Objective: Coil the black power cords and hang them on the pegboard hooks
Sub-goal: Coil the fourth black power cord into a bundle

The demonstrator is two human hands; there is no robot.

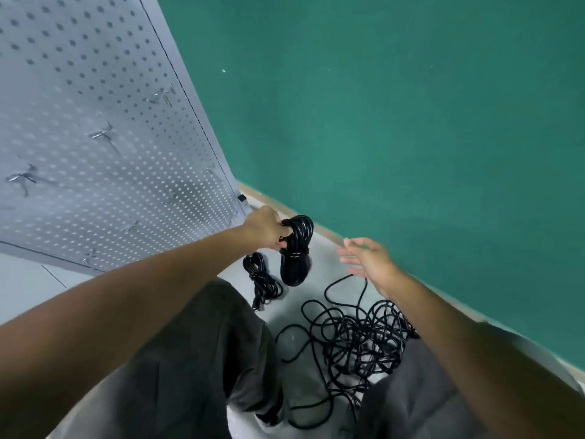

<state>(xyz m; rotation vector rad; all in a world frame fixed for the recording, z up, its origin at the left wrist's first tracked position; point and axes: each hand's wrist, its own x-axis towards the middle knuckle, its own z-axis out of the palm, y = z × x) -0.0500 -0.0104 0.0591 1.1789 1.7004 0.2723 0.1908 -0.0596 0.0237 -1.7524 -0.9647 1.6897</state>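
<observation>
Head view showed the left hand with its fingers curled round the top of a coiled black cord, wrapped at its waist and held above the floor, low beside the bottom corner of the pegboard. The right hand hovered apart from it, blurred, fingers spread and holding nothing. A second wrapped coil lay on the floor near the held one, and a loose tangle of cord sprawled between the person's knees. The pegboard hooks visible carried nothing. By my judgement two cords were coiled, none hung, and the tangle was not yet sorted.
</observation>
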